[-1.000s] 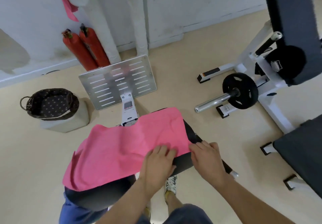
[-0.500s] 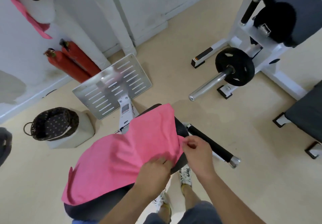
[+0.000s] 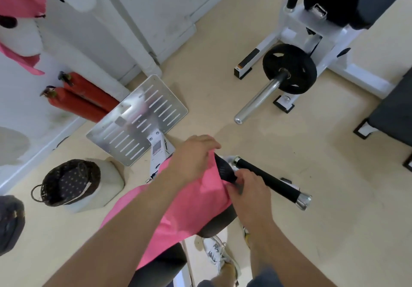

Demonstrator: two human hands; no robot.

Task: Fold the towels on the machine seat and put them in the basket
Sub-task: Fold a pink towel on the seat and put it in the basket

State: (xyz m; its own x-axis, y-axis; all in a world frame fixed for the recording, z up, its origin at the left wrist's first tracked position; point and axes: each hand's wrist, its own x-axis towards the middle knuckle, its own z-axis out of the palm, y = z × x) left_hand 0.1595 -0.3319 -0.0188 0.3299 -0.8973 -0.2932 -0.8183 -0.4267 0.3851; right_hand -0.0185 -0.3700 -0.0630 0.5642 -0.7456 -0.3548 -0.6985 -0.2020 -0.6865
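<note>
The seat, at lower centre, is largely covered by the pink towel. The basket stands at lower left, well apart. The towel's far edge is pinched by the left hand, its near corner by the right hand; both sets of fingers are clenched on cloth. Corners should be matched squarely before the fold is pressed flat.

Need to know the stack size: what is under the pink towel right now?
Under the pink towel only the dark machine seat shows, at its far tip and right edge. The left hand and right hand grip its far edge. Any other towel beneath is covered.
</note>
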